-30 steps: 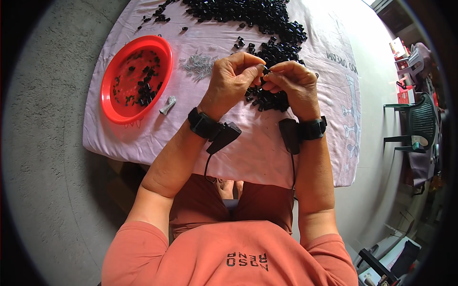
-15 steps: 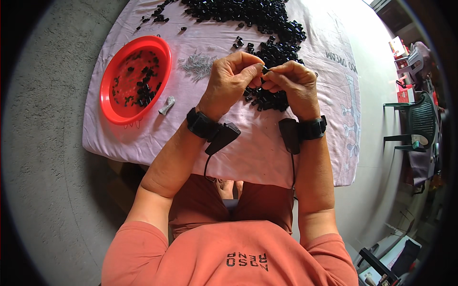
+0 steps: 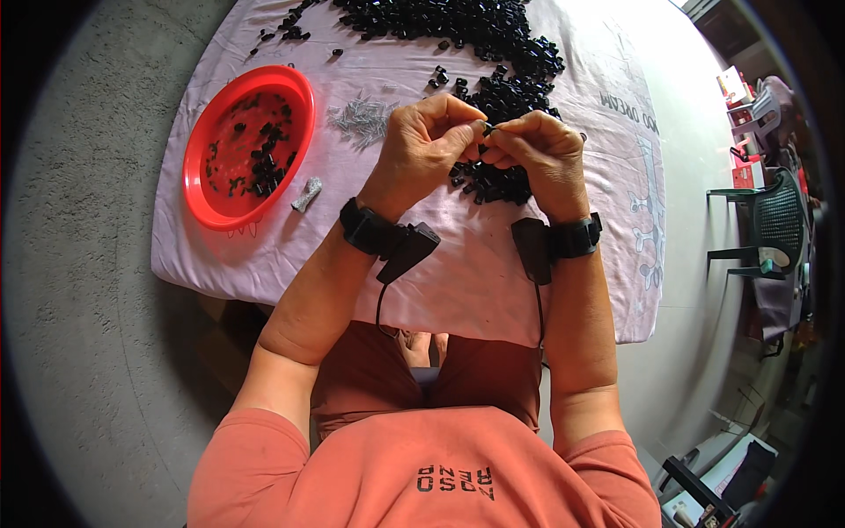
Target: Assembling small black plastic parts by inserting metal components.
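Observation:
A small black plastic piece (image 3: 489,128) is pinched between the fingertips of both hands, above the near part of a heap of similar black pieces (image 3: 503,183). My left hand (image 3: 424,150) grips it from the left with thumb and forefinger. From the other side, my right hand (image 3: 543,157) closes its thumb and forefinger on it. The fingers cover much of the piece, so its exact shape is hidden. Beside my left hand lies a loose pile of thin silvery pins (image 3: 363,121), too small to tell their exact kind.
A red plastic basin (image 3: 195,195) holding black pieces stands at the left on the pink tablecloth (image 3: 440,295). A small clear bundle (image 3: 306,194) lies near its rim. More black pieces (image 3: 440,16) spread across the far side. A green chair (image 3: 779,224) stands right of the table.
Both hands keep their pinch on the black piece, with only a slight shift of the left hand and wrist to the left.

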The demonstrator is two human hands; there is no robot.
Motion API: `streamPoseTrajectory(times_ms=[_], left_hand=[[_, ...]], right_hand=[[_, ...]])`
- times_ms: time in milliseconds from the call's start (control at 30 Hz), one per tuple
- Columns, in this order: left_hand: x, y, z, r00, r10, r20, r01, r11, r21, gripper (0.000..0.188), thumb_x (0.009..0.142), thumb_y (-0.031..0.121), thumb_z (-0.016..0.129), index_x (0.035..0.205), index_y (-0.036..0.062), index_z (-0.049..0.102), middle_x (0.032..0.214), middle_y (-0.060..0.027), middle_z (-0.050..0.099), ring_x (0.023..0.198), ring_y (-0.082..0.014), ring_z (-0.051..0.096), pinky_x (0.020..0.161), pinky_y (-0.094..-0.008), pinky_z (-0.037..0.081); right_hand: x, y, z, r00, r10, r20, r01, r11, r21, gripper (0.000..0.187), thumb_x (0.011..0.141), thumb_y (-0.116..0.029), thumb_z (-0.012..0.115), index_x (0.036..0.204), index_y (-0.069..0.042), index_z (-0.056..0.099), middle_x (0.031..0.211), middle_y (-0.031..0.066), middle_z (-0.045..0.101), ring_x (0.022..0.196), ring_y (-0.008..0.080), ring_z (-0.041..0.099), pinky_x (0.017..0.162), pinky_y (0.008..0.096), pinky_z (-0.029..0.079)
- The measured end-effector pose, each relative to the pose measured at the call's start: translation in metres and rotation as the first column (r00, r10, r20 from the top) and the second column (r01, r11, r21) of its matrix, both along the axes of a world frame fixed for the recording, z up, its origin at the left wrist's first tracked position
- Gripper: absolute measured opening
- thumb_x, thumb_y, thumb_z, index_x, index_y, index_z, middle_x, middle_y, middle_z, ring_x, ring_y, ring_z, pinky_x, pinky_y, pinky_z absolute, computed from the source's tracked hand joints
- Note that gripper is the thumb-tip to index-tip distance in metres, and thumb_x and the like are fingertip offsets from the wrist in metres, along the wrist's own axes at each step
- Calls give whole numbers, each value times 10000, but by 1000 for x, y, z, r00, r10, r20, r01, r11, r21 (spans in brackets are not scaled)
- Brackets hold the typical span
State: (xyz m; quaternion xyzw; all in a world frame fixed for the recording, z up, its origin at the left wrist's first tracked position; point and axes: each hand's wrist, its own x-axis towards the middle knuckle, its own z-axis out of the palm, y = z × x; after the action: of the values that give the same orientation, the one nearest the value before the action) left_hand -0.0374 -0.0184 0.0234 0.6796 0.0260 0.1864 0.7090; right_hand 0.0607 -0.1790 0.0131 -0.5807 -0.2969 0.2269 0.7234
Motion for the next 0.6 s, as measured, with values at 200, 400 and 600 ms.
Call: streamPoseTrajectory(times_ms=[200, 400, 600], left_hand=[[-1, 0, 4, 999, 21, -27, -21, 1000, 3, 102, 958, 77, 627, 1016, 3, 666, 796, -12, 659, 709, -49, 602, 653, -204, 512], [0, -1, 4, 999, 40, -22, -40, 999, 36, 100, 959, 81, 627, 1009, 1, 662, 799, -8, 658, 709, -46, 599, 655, -204, 511], [-1, -4, 1, 998, 57, 9, -58, 993, 98, 100, 945, 50, 637, 1022, -4, 669, 837, -28, 692, 726, -52, 622, 674, -212, 529]], right_hand=[[-3, 3, 2, 1000, 24, -6, -24, 1000, 12, 72, 926, -22, 652, 973, 28, 674, 898, 125, 727, 802, 165, 724, 702, 248, 595], [-2, 2, 2, 999, 32, -4, -32, 999, 23, 72, 933, -12, 636, 980, 28, 673, 913, 129, 726, 815, 165, 722, 710, 249, 595], [-3, 3, 1, 1000, 29, 11, -30, 998, 50, 54, 929, -11, 644, 962, 26, 666, 909, 128, 726, 805, 170, 722, 707, 254, 597]])
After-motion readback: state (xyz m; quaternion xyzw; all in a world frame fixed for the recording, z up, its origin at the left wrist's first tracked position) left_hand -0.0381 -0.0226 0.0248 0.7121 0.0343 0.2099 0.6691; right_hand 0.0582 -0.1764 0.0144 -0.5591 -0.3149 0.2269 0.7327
